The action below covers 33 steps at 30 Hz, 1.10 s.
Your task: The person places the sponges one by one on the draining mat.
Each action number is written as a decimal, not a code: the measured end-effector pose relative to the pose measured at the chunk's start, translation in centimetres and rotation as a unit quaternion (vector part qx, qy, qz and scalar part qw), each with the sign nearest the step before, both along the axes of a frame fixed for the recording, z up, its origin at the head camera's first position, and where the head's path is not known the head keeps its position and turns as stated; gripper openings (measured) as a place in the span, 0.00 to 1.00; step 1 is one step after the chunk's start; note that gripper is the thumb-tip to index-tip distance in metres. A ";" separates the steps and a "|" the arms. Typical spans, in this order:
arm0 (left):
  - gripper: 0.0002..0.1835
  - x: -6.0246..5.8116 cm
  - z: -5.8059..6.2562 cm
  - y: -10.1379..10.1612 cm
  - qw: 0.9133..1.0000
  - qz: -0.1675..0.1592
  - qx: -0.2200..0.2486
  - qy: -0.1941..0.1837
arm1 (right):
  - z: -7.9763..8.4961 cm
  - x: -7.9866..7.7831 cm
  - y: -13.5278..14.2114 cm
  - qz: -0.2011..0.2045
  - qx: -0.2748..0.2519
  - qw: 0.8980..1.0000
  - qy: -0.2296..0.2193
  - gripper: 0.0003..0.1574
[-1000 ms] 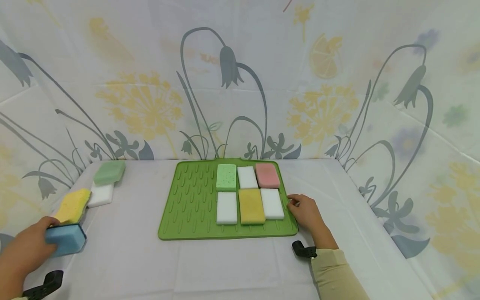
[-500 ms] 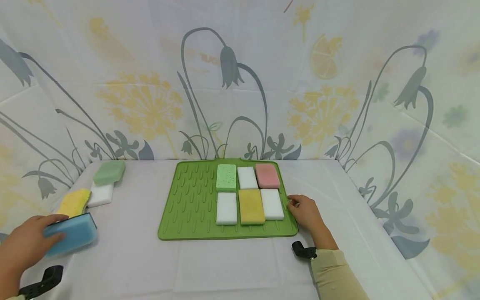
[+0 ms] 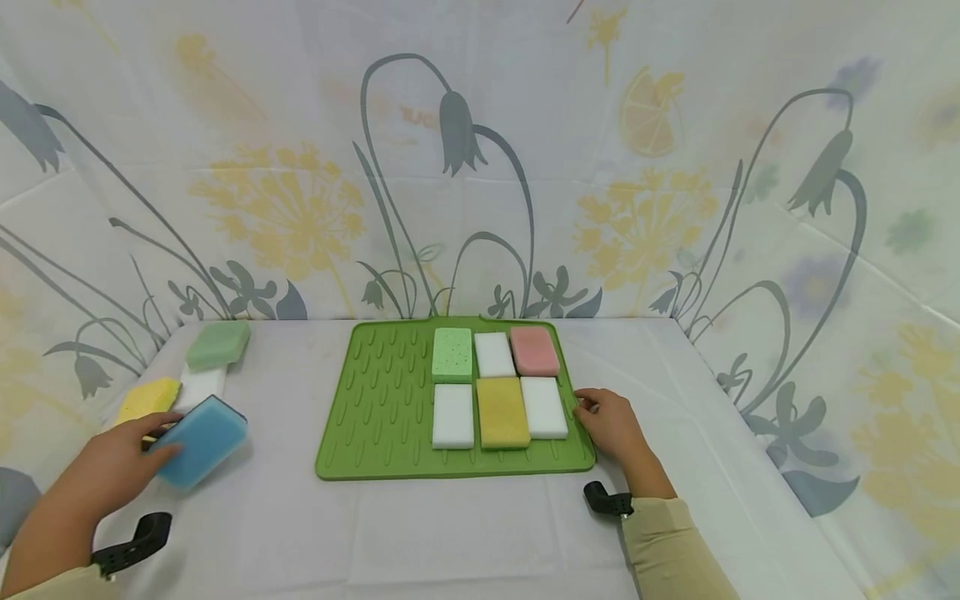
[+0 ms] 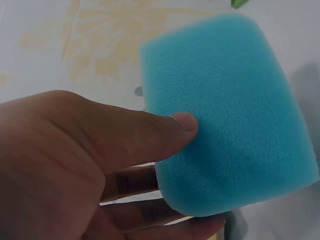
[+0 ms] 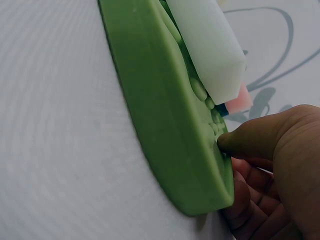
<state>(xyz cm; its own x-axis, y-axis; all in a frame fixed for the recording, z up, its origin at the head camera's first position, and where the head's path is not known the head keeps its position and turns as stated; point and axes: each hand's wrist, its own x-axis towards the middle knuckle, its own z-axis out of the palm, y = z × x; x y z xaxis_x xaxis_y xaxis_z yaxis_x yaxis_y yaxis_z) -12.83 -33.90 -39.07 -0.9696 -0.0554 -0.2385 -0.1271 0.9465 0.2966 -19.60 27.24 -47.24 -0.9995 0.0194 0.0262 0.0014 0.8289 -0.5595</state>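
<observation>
Left hand pinches the blue sponge, which has shifted inward from the left edge of the worktop and turned since the earlier frame; right hand still grips the green mat by its right edge, six sponges unmoved.

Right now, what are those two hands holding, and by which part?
The left hand holds the blue sponge by one edge. The right hand pinches the green mat by its right-hand rim.
</observation>
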 end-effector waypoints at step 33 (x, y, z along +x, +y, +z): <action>0.34 -4.8 -1.0 9.2 0.985 0.074 0.156 0.025 | -0.1 -0.1 0.1 0.005 0.009 1.000 0.000 0.23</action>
